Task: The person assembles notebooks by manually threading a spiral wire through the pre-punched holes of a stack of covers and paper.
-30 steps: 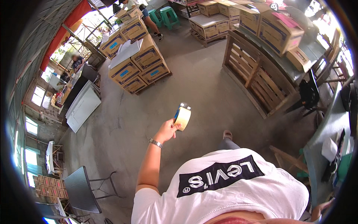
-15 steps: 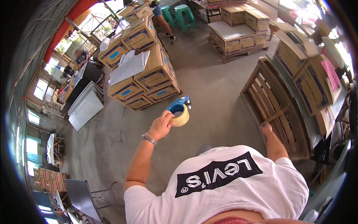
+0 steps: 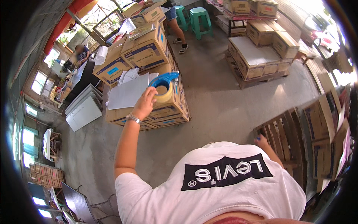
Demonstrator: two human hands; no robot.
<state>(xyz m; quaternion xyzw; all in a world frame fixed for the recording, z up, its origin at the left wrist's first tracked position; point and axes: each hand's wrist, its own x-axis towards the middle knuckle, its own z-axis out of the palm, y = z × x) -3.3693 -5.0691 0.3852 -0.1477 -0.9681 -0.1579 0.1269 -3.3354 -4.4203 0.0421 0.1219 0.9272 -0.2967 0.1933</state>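
My left hand (image 3: 144,102), with a metal watch on its wrist, grips a blue tape dispenser (image 3: 171,76) loaded with a wide roll of yellowish clear tape (image 3: 165,98). In the view it overlaps the near cardboard carton (image 3: 173,108) of a stack; whether the dispenser touches it I cannot tell. White sheets (image 3: 128,93) and a crumpled white cloth or bag (image 3: 128,76) lie on that carton. Low on the right, my right hand (image 3: 263,142) is closed, a small blue bit showing at its fingers. What it belongs to is too small to name. A wooden pallet (image 3: 281,136) stands close beside that hand.
More cartons (image 3: 145,48) rise behind the near ones. At the far right, cartons sit on a low pallet (image 3: 242,80). Flattened boards (image 3: 84,112) lean at the left. Green stools (image 3: 200,22) and a person's legs (image 3: 175,30) are at the back; another person (image 3: 80,54) sits far left.
I have moved toward the carton stack, which now appears nearer. My left hand with the tape dispenser has come up over the near carton. The pallet on the right has slid back past my right hand.
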